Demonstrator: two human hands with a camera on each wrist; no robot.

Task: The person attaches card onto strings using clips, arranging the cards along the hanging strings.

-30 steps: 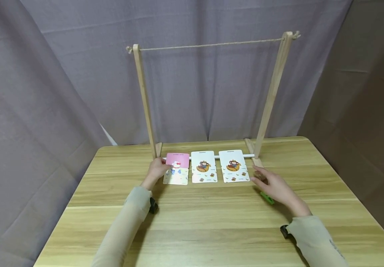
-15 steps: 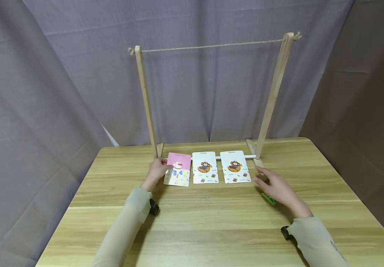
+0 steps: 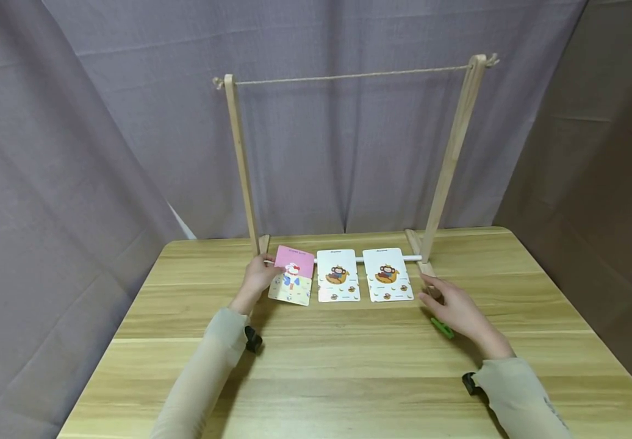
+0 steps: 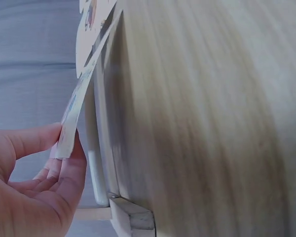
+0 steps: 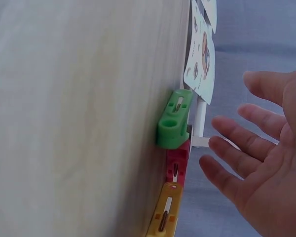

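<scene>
Pinching pink card (image 3: 293,277) at its left edge with left hand (image 3: 260,278), lift gently without creasing; right hand (image 3: 455,308), fingers spread, hovering over green clip (image 5: 174,120), empty.

This looks like a staged recording set, not a lived-in room. Grey-purple cloth (image 3: 316,152) hangs in folds across the whole back and left, and brown cloth (image 3: 596,183) closes the right, so no wall or furniture shows. 1 wooden table (image 3: 349,378) fills the floor of the view. On it stands a small wooden frame (image 3: 448,158) with a string (image 3: 349,75) across its top, and 3 picture cards (image 3: 338,275) lie in a row at its foot.
</scene>
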